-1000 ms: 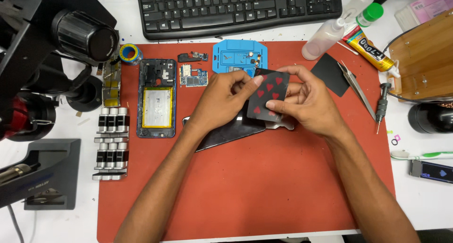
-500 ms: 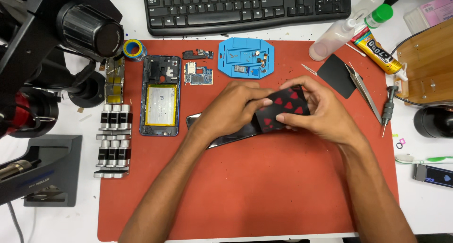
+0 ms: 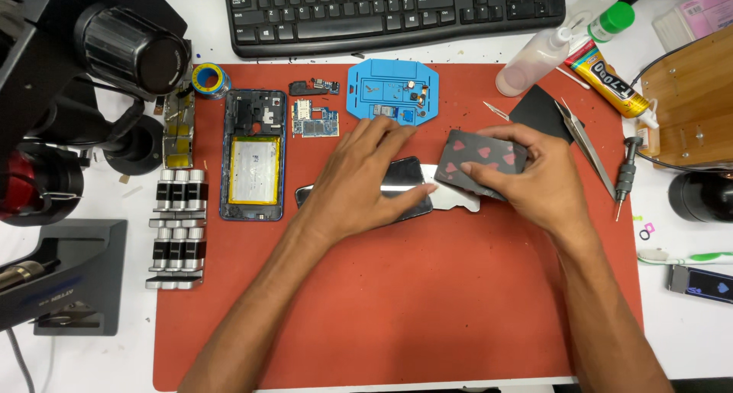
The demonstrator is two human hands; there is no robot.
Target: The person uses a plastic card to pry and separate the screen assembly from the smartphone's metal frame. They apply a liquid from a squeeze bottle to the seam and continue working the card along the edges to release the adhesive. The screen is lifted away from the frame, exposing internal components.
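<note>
left hand [image 3: 366,181] presses black phone screen [image 3: 405,175]; right hand [image 3: 534,181] grips heart-patterned card [image 3: 479,158].

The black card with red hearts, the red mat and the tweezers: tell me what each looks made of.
Black card with red hearts: thin plastic or coated paper, matte, held flat in the right hand; which of the two is unclear.
Red mat: likely silicone or rubber, with a dull, even, slightly textured surface.
Tweezers: metal, judging by the grey sheen and fine tapered tips.
</note>
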